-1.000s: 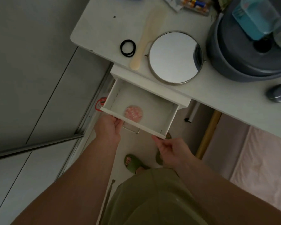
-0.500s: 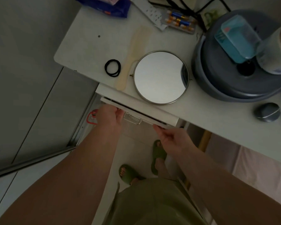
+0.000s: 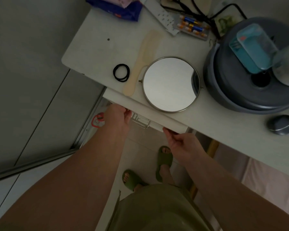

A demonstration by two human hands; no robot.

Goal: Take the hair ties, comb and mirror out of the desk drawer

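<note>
Now my left hand (image 3: 117,119) presses against the left end of the drawer (image 3: 154,125) front, fingers curled at its top edge just beside the metal handle (image 3: 141,121); it grips nothing, only pushes flat on the panel. Up on the desk (image 3: 97,52), above and a little right of that hand, lie the hair ties (image 3: 121,72), black loops stacked near the desk's front-left corner, well apart from my fingers. Just right of them the comb (image 3: 143,64) lies at a slant, its handle end reaching the desk edge above the drawer and its broad end pointing away from me. Touching or nearly touching the comb's handle, the mirror (image 3: 170,84) lies flat, round, glass up, its rim overhanging close to the drawer front. The drawer looks pushed in, only its front panel showing under the desk edge, between my two hands. My right hand (image 3: 182,144) sits at the drawer's right lower corner, fingertips (image 3: 167,131) touching the panel's bottom edge, fingers loosely bent and not closed on anything. The mirror lies above and slightly left of this hand, near but apart. Farther right on the desk stands a grey tub (image 3: 232,90), and beyond it a small grey pebble-shaped object (image 3: 280,125).
</note>
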